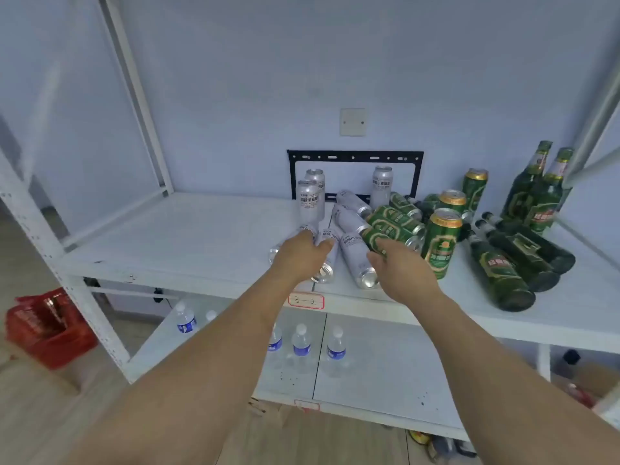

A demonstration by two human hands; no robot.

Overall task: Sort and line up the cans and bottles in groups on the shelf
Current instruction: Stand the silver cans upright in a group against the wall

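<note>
Cans and bottles lay jumbled at the middle and right of the white shelf [188,236], few of them upright. Our left hand [299,255] rested over a toppled silver can [324,260], fingers curled onto it, though we could not tell from this angle whether it was truly gripped. Our right hand [401,268] reached with loosely bent fingers at a green can lying on its side [385,238], touching it but apparently not yet closed round it. We judged the chief risk to be rolling: the silver cans on their sides pointed toward the front edge, and a nudge from either wrist could send one off the shelf. The standing green can [442,243] stood just beside our right hand and might be knocked over as the arm drew back. Further right, the dark green bottles [506,263] lay crowded together, two more standing behind them. Three silver cans stood before a black bracket [355,156] on the wall, and water bottles [302,347] stood on the shelf below.
</note>
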